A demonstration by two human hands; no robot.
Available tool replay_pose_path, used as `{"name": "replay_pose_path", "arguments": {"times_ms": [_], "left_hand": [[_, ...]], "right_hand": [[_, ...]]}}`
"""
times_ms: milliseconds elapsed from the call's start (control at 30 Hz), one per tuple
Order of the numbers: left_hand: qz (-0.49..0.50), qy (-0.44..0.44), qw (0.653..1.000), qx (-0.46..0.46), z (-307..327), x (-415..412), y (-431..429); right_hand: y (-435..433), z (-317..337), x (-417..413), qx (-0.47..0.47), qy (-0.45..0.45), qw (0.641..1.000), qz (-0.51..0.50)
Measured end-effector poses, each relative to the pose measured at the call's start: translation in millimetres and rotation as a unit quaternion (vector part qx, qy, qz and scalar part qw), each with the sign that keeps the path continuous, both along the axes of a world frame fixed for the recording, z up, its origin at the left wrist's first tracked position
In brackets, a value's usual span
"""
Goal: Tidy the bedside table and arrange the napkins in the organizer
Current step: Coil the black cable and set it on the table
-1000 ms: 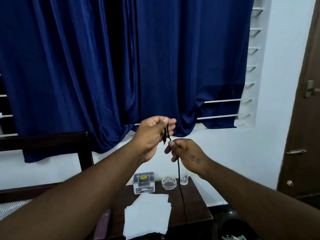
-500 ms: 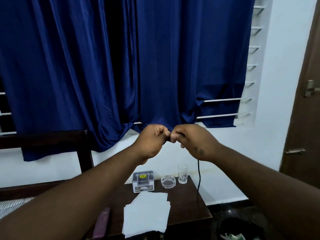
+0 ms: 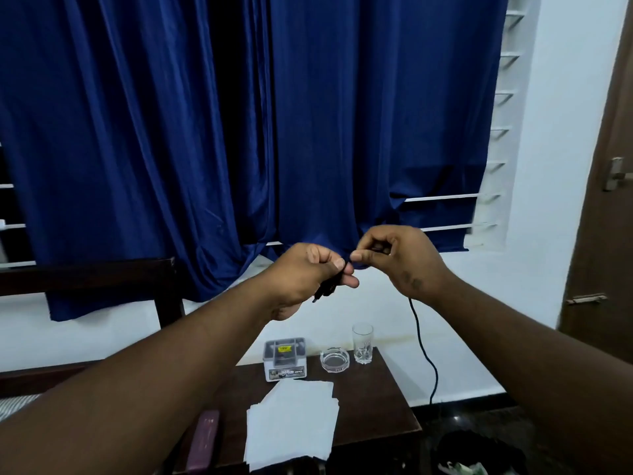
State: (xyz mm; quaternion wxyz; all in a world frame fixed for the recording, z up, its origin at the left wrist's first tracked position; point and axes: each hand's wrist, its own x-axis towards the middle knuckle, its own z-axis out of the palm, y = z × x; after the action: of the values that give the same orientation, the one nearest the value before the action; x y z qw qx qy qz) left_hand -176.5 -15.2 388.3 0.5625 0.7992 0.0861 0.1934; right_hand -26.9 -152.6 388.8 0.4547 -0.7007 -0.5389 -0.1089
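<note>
Both hands are raised above the dark wooden bedside table (image 3: 373, 406) and grip a thin black cable (image 3: 426, 358). My left hand (image 3: 308, 275) pinches folded loops of it, with its plug end poking out below the fingers. My right hand (image 3: 397, 258) pinches the cable just to the right, and the rest hangs down past the table's right side toward the floor. On the table lie spread white napkins (image 3: 291, 423), partly overhanging the front edge. A clear plastic organizer (image 3: 284, 359) stands at the back.
A glass ashtray (image 3: 334, 361) and a drinking glass (image 3: 362, 342) stand at the table's back right. A maroon flat case (image 3: 203, 437) lies at the left front. Blue curtains hang behind; a dark bed headboard (image 3: 85, 275) is left, a brown door (image 3: 606, 234) right.
My right hand rose from below my left hand to level with it, met it, then drew slightly apart to the right. The cable now hangs further right, beside the table.
</note>
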Motion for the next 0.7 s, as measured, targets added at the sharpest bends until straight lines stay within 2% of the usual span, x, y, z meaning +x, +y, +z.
{"name": "replay_pose_path", "arguments": {"times_ms": [133,233,300,500,600,700], "left_hand": [[-0.038,-0.014,0.997,-0.072,8.3,0.6,-3.5],[-0.073,-0.055,0.987,-0.131,14.0,2.0,-11.5],[-0.067,-0.085,0.981,-0.163,15.1,6.7,-17.1],[0.034,-0.149,0.961,-0.230,5.6,16.9,-15.4],[0.085,-0.161,0.959,-0.218,1.4,20.5,-9.3],[0.134,-0.159,0.966,-0.155,-0.6,23.3,1.6]], "right_hand": [[1.0,2.0,5.5,0.063,0.078,0.994,0.031],[9.3,-8.2,10.6,0.108,0.183,0.975,0.068],[16.2,-20.1,6.4,0.114,0.220,0.966,0.072],[23.4,-53.6,-19.7,0.035,0.242,0.967,0.077],[22.0,-55.5,-26.4,-0.026,0.241,0.966,0.088],[19.4,-49.8,-35.1,-0.093,0.200,0.972,0.080]]}}
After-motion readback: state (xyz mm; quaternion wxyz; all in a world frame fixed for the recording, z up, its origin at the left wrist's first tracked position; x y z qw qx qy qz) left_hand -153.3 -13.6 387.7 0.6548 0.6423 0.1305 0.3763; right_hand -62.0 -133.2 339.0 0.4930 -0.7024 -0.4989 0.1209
